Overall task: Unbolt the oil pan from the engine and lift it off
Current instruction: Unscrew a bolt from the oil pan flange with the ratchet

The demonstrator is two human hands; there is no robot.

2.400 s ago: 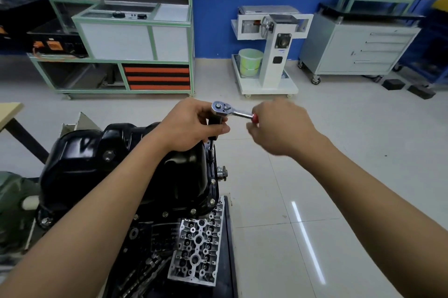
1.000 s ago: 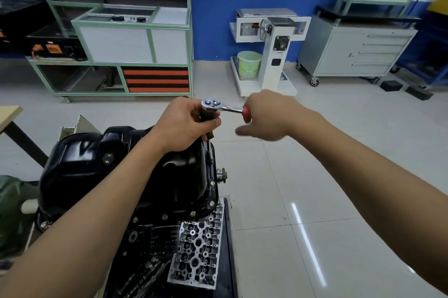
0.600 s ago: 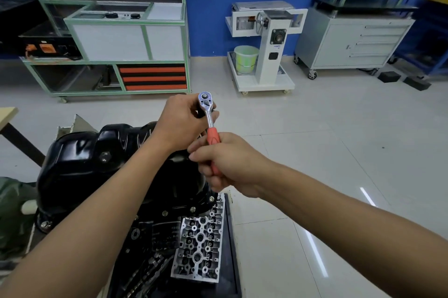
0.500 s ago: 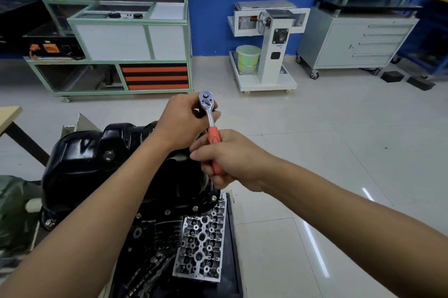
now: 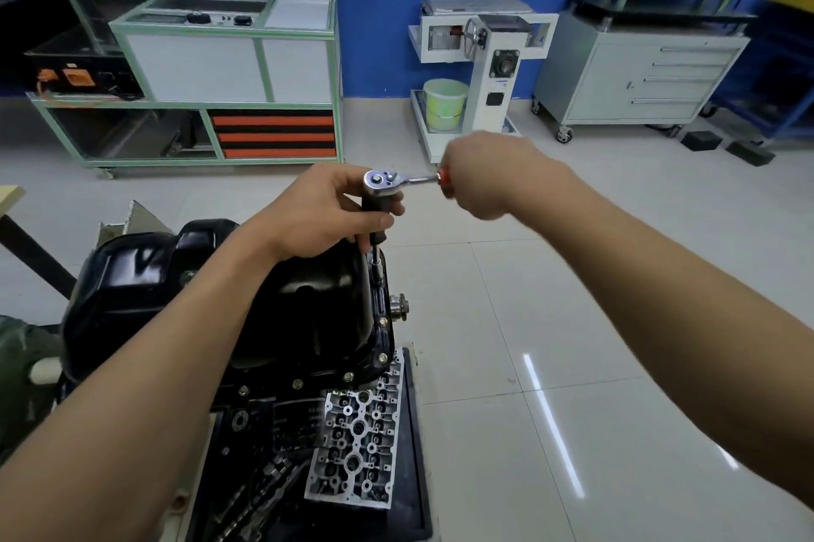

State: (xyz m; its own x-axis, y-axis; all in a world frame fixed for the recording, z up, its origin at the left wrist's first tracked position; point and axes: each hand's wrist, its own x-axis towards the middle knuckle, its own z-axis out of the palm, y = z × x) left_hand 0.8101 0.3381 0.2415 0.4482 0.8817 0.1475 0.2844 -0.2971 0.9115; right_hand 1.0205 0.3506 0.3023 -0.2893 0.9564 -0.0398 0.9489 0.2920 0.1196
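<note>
Black oil pan (image 5: 211,290) sits low-left in my feed, bolted atop the upturned engine (image 5: 246,418); flange bolts (image 5: 348,376) show along its near edge. L hand (image 5: 326,211), nearer the pan, is wrapped round the black extension (image 5: 375,259), which stands upright over the pan's right flange, tip on a bolt, I judge. R hand (image 5: 489,175), slightly blurred, is closed on the ratchet (image 5: 396,181) handle, lying horizontal and pointing right, away from the pan. Next swing pivots about that vertical axis.

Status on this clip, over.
Left hand grips ratchet at head; right hand grips handle. Oil pan seated, rim bolts in. Nothing blocking.
</note>
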